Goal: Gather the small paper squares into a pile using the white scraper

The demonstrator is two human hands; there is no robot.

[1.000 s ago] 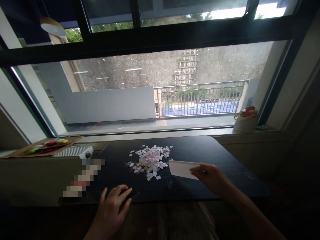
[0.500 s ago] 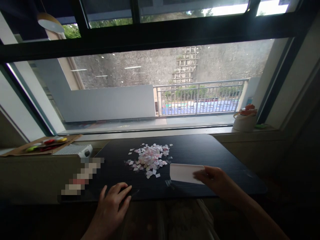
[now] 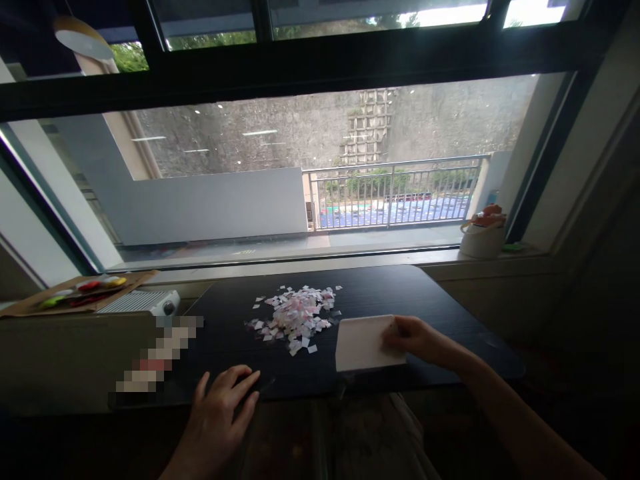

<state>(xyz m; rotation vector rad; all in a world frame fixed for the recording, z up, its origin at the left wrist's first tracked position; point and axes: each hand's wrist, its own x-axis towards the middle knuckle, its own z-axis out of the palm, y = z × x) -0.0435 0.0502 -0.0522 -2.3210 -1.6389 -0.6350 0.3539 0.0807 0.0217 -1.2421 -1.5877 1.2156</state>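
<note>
My right hand (image 3: 407, 339) grips a white rectangular card (image 3: 361, 347) by its right side, over the right half of the dark table (image 3: 400, 287). The thumb lies behind or along the card, and part of the fingers is blurred. Left of the card lies a loose heap of small paper pieces (image 3: 297, 313), white and pale pink, with several strays around it. My left hand (image 3: 227, 407) rests at the table's front edge, below the heap, its fingers spread and holding nothing. A small clear strip (image 3: 343, 387) shows dimly beneath the card's lower edge.
A wide window stands behind the table. On its sill at the right is a white pot-like container (image 3: 483, 240). To the left, a white heater (image 3: 150, 303) adjoins brown paper (image 3: 75, 293) bearing colourful items. A blurred-out patch (image 3: 155, 360) covers the table's left edge.
The white card has tilted so more of its broad face shows, and its lower edge sits nearer the table's front. My left hand has stayed put. The whole view has shifted slightly.
</note>
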